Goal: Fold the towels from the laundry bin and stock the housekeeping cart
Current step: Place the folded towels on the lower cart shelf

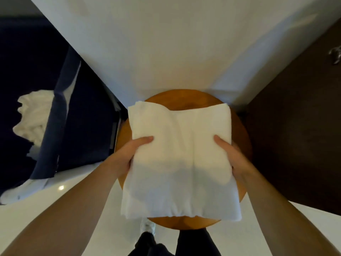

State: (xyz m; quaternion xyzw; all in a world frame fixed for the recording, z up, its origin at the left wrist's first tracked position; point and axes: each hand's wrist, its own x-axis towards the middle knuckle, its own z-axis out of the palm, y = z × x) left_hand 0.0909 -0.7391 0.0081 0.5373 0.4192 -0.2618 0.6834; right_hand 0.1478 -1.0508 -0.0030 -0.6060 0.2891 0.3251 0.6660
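A white wall (175, 43) fills the background, met on the right by a dark wooden door (299, 135) with a metal handle (335, 56). Against the wall a round wooden table (184, 97) is set on a pale floor (64, 204). A folded white towel (180, 157) is spread across the tabletop, its near edge hanging past the rim. It is gripped at both sides — the left hand (129, 154) is closed on the left edge, thumb laid on top, and the right hand (228, 154) is closed on the right edge in the same way; the fingers beneath are hidden. To the left a dark blue laundry bin (77, 117) is seen, with crumpled white towels (33, 117) inside — heaped loosely.
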